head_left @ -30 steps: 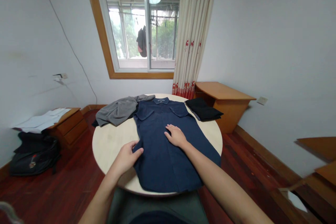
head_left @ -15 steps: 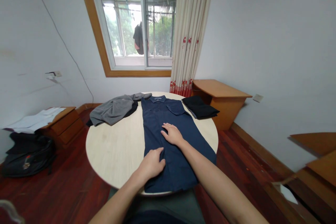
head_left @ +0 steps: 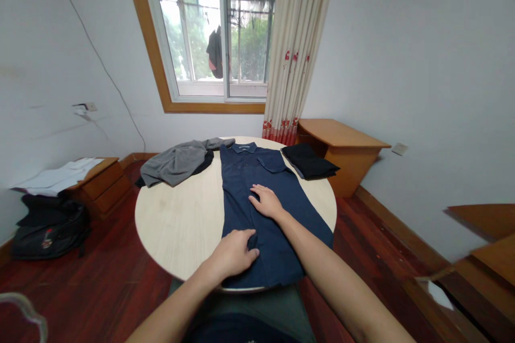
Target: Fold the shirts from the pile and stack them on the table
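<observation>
A dark blue collared shirt (head_left: pixel 277 241) lies front up on the round table, its collar at the far edge and its hem at the near edge. One short sleeve (head_left: pixel 273 163) is folded inward across the upper right of it. My left hand (head_left: pixel 235 252) is at the lower left part of the shirt, with a small fold of cloth pinched between thumb and fingers. Farther up, near the button line, my right hand (head_left: pixel 266 202) rests palm down on the cloth, fingers stretched out.
On the pale round table (head_left: pixel 177 225), a crumpled grey garment (head_left: pixel 177 163) lies at the far left and a folded black garment (head_left: pixel 309 162) at the far right. A wooden desk (head_left: pixel 341 136) stands behind; a black bag (head_left: pixel 48 230) sits on the floor by a drawer cabinet (head_left: pixel 100 185).
The view has shifted slightly. My left hand has moved a little toward me and right, and the cloth fold at its fingertips shows more. My right hand stays flat on the shirt.
</observation>
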The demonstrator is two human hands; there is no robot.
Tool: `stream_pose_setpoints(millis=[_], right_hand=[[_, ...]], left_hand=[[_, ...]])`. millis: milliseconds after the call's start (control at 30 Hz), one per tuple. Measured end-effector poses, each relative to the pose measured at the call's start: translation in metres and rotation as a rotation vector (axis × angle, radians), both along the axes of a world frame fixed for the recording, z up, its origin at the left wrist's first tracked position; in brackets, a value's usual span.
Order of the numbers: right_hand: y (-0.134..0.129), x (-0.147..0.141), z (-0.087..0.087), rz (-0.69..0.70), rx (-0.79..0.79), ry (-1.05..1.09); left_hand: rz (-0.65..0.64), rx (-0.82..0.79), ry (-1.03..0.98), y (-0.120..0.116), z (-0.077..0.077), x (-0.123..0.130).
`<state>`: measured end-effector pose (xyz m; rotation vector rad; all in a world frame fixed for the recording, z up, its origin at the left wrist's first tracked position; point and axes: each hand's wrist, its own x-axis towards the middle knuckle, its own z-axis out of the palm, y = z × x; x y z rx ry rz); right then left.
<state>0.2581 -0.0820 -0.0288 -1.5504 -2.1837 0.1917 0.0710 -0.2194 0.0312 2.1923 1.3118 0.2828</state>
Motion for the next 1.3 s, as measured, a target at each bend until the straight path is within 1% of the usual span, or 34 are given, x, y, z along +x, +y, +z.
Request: stream_pose_setpoints(millis=[67, 133, 200, 233, 300, 367, 433, 600, 700, 867, 967, 1033, 1067, 1133, 1200, 1267, 1300], right_hand=[[-0.001, 0.001, 0.000, 0.001, 0.020, 0.018], [-0.003, 0.001, 0.001, 0.013, 0.050, 0.060], [-0.005, 0.001, 0.003, 0.050, 0.077, 0.104], [-0.006, 0.001, 0.004, 0.075, 0.086, 0.123], [-0.008, 0.001, 0.007, 0.133, 0.099, 0.153], [-0.010, 0.000, 0.008, 0.190, 0.113, 0.195], [-0.011, -0.002, 0.010, 0.239, 0.101, 0.253], [-0.011, -0.003, 0.011, 0.326, -0.056, 0.347], [-0.009, -0.002, 0.009, 0.359, -0.105, 0.367], [-0.008, -0.002, 0.007, 0.395, -0.087, 0.342], [-0.008, -0.003, 0.007, 0.382, -0.087, 0.303], [-0.008, -0.003, 0.008, 0.379, -0.094, 0.288], [-0.008, -0.003, 0.009, 0.383, -0.096, 0.288], [-0.009, -0.003, 0.010, 0.396, -0.102, 0.294], [-0.009, -0.002, 0.011, 0.411, -0.116, 0.308], [-0.010, -0.001, 0.011, 0.429, -0.123, 0.332], [-0.010, -0.001, 0.011, 0.437, -0.120, 0.342]], left_hand=[[-0.028, -0.005, -0.011, -0.005, 0.001, -0.009], [-0.018, 0.059, -0.054, -0.009, -0.003, -0.023], [0.043, 0.153, -0.093, -0.011, -0.009, -0.039], [0.083, 0.175, -0.095, -0.012, -0.013, -0.047], [0.151, 0.166, -0.071, -0.014, -0.018, -0.059], [0.177, 0.126, -0.050, -0.017, -0.020, -0.066], [0.175, 0.088, -0.049, -0.019, -0.021, -0.068], [0.175, 0.038, -0.025, -0.025, -0.018, -0.064], [0.185, 0.016, -0.064, -0.027, -0.016, -0.063], [0.202, -0.067, -0.115, -0.033, -0.017, -0.068], [0.175, -0.104, -0.112, -0.033, -0.016, -0.072], [0.143, -0.119, -0.101, -0.028, -0.012, -0.071], [0.130, -0.101, -0.097, -0.023, -0.010, -0.070], [0.114, 0.002, -0.101, -0.005, -0.007, -0.065], [0.091, 0.163, -0.118, 0.020, -0.007, -0.056], [0.066, 0.303, -0.095, 0.053, -0.013, -0.047], [0.076, 0.352, -0.055, 0.070, -0.017, -0.042]])
